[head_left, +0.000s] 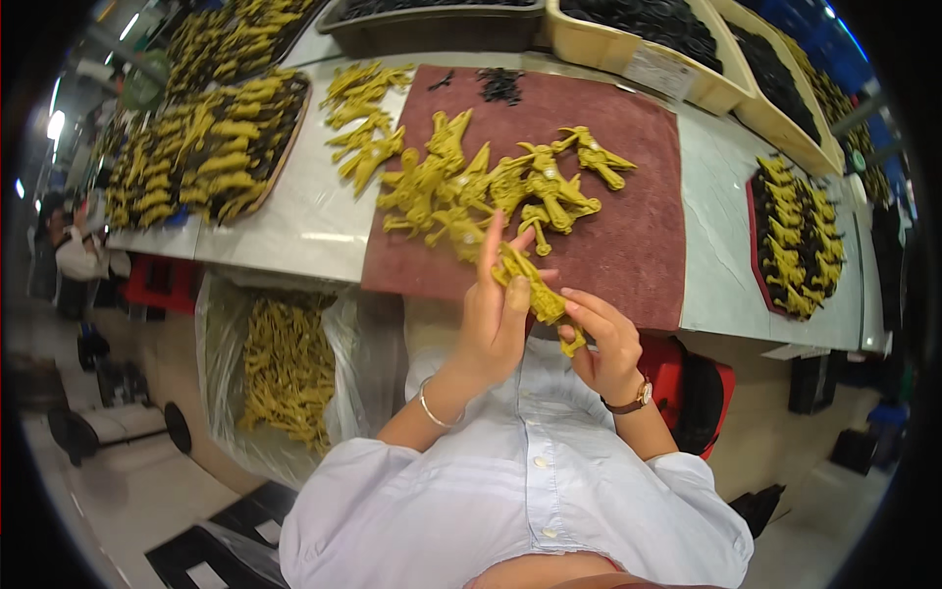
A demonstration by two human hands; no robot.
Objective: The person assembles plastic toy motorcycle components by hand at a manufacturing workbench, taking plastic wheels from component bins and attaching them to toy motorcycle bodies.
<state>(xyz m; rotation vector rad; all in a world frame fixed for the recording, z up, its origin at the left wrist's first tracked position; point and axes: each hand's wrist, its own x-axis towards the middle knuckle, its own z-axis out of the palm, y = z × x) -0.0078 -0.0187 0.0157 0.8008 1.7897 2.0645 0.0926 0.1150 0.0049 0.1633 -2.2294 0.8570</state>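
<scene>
left to right: left hand [497, 314] pinches the upper end of a yellow piece [538, 287], thumb over it, index finger stretched up past it. piece slants down to the right across the gap between the hands. right hand [606, 344] pinches the lower end with its fingertips. all this sits at the near edge of a dark red cloth [628, 265], just in front of a loose heap of similar yellow pieces [446, 182].

hidden/unclear: left tray [291, 147] is packed so tight its base is mostly covered; left palm mostly turned out of view; fingers cover parts of the held piece, so fine detail is hard to read; heap pieces overlap, can't count them; right thumb partly hidden. grey bin [432, 37] is cut off at the top edge.

materials/shapes: clear crinkled plastic bag [216, 383] below the surface [334, 231], full of yellow bits; surface smooth, pale and shiny; yellow pieces long, knobbly, semi-glossy, plastic-looking; cloth looks soft, slightly rumpled; tiny black bits [500, 85] in a clump at its far side; cream bin [599, 39] holds dark, curved bits; red tray [755, 245] at right has angled corners and neat yellow-and-black rows.
</scene>
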